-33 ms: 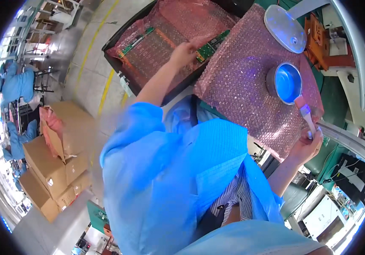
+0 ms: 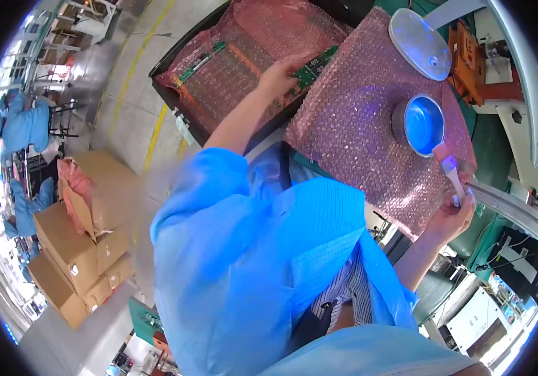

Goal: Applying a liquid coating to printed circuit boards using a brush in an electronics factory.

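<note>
Bowl (image 2: 424,124) on bubble wrap (image 2: 357,125) — lid (image 2: 419,34) behind, tray (image 2: 175,100) left

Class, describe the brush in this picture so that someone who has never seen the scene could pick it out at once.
Start at the pink bubble wrap sheet spread over the bench. Near its right edge sits a small round metal cup. The brush leans out from that cup's lower rim, its handle held in the right hand; it is the only slim, straight tool there, with a pale handle.

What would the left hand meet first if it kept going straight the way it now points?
The left hand is already on the green circuit board at the edge of the black tray. Going straight on, it would probably slide across that board and onto the pink bubble wrap beside it, though depth is unclear.
</note>
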The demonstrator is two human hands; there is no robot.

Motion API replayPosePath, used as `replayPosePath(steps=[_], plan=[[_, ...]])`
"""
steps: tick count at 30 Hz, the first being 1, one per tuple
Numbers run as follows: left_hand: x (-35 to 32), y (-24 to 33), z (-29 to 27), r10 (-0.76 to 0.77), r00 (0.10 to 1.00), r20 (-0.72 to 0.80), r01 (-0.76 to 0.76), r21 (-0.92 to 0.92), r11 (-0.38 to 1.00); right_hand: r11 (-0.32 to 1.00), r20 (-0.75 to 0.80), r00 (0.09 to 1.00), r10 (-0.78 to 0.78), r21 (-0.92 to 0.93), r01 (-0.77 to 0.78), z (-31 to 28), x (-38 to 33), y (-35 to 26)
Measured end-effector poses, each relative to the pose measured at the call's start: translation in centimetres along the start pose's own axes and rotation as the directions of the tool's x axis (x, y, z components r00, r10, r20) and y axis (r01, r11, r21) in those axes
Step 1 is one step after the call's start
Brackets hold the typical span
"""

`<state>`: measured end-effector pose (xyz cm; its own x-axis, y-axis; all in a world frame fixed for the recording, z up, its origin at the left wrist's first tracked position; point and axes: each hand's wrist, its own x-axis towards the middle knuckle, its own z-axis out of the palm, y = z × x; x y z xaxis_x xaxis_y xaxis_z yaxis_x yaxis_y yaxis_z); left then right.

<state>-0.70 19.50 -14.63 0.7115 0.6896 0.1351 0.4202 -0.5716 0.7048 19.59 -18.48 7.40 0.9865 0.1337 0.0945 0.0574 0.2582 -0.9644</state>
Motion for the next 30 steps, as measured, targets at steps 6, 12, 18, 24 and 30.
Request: replayPosePath(steps=[6,12,18,24,30], plan=[[6.9,2.9,4.7,-0.076,0.997,0.015,0.072,0.169,0.983,0.993,-0.06,0.997,0.041,-0.108,-0.047,0.4,0.2,0.2],[8.5,4.2,4.3,0.104,0.964,0.246,-0.174,0.284,0.943,0.981,-0.151,0.987,-0.046,-0.191,0.016,-0.3,0.6,-0.4],[8.3,5.7,-0.3,0.428,0.773,0.468,-0.601,0.324,0.73,0.949,-0.05,0.977,-0.205,-0.256,0.186,-0.1,1.6,-0.3],[9.9,4.0,2.0,0.365,0.632,0.683,-0.74,0.394,0.545,0.842,-0.027,0.951,-0.308,-0.473,0.259,0.6,1.4,0.0],[11.3,1.2,4.6,0.479,0.61,0.631,-0.774,0.346,0.53,0.964,-0.076,0.994,-0.073,-0.261,0.051,2.5,0.1,-2.0]])
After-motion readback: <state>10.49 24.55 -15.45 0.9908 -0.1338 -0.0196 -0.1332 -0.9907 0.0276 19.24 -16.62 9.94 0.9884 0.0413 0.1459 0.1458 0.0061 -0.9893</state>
